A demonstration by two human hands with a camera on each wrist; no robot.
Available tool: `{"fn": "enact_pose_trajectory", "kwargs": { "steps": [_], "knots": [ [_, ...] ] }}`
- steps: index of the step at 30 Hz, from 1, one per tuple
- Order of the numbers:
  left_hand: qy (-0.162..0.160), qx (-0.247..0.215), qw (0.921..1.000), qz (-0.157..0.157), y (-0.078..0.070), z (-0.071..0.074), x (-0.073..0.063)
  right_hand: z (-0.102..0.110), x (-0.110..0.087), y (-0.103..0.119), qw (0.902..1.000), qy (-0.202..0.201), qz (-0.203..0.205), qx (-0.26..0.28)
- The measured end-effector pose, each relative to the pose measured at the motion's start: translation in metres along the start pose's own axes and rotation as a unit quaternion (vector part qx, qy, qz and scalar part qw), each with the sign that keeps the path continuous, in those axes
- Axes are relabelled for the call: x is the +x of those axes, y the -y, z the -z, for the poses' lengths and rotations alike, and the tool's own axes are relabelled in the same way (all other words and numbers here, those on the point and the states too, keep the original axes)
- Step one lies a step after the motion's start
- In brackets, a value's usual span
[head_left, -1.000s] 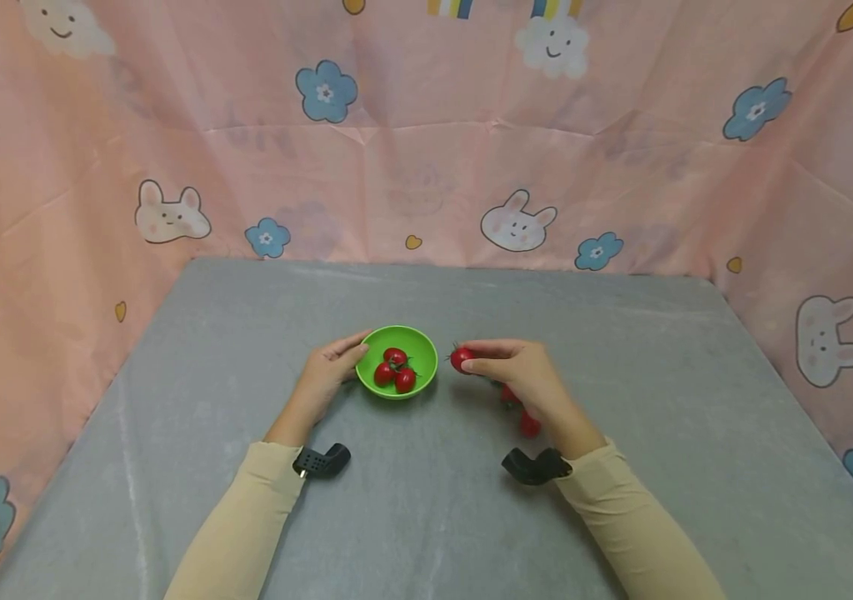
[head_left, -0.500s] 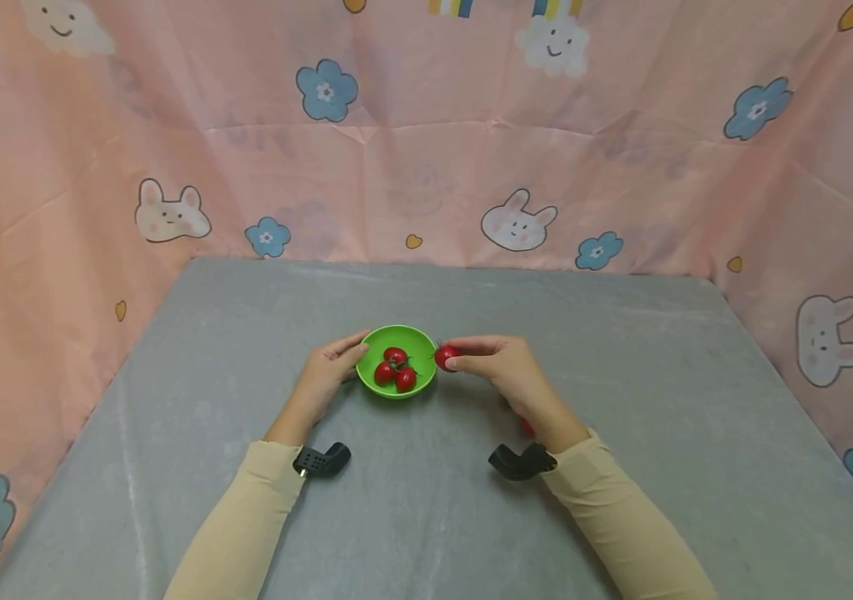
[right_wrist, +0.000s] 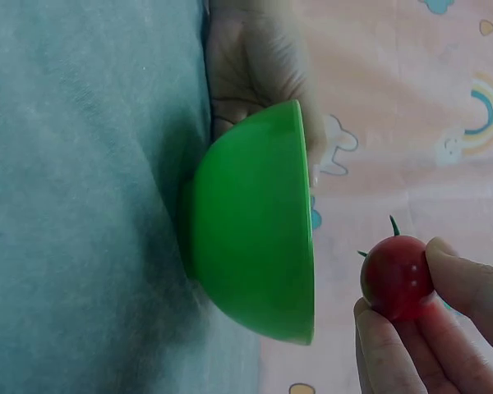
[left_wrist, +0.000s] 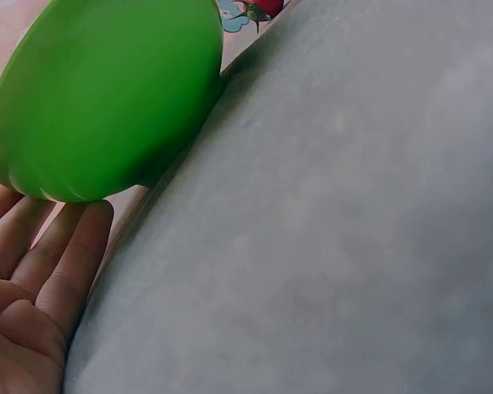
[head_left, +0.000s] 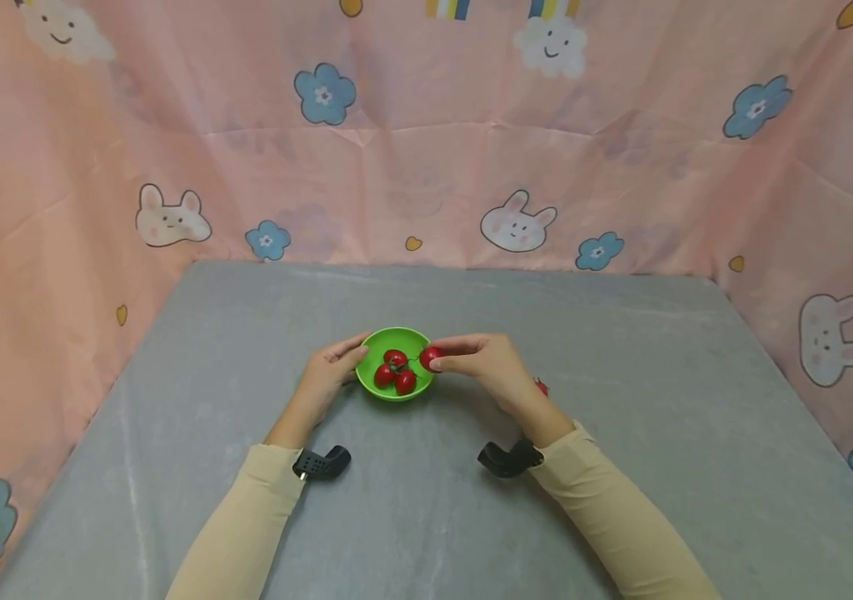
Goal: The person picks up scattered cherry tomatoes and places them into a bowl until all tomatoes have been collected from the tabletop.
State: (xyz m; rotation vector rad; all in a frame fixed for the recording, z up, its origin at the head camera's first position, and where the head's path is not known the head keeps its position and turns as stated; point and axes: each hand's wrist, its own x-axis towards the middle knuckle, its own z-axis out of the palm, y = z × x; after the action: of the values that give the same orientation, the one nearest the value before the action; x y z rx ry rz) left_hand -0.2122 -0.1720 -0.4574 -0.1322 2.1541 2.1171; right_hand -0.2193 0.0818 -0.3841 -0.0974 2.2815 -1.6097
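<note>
A green bowl [head_left: 415,340] stands on the table, with three red cherry tomatoes [head_left: 405,382] lying together inside. My left hand [head_left: 326,376] holds the bowl's left side, thumb at the rim and fingers against the outer wall. In the left wrist view those fingers [left_wrist: 80,250] touch the bowl [left_wrist: 107,98] from outside. Over the bowl's right rim, my right hand [head_left: 492,367] pinches another cherry tomato [head_left: 430,358] between thumb and fingers. The right wrist view shows this tomato [right_wrist: 397,277] with its green stem, apart from the bowl [right_wrist: 251,230].
Another tomato [head_left: 541,387] lies on the grey table [head_left: 426,500], mostly hidden behind the right wrist. Each wrist wears a black camera mount [head_left: 511,458]. A pink patterned cloth [head_left: 426,150] hangs behind and beside the table.
My right hand has moved left with the pinched tomato, from beside the bowl to over its right rim. The left hand and bowl stay in place.
</note>
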Motion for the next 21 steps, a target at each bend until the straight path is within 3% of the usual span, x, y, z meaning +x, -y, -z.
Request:
{"fn": "enact_pose_trajectory", "kwargs": {
  "steps": [21],
  "knots": [
    [0.003, 0.001, 1.0, -0.007, 0.0, 0.0, 0.0, -0.021, 0.019, 0.023, 0.9992, 0.013, -0.013, -0.034]
  ]
}}
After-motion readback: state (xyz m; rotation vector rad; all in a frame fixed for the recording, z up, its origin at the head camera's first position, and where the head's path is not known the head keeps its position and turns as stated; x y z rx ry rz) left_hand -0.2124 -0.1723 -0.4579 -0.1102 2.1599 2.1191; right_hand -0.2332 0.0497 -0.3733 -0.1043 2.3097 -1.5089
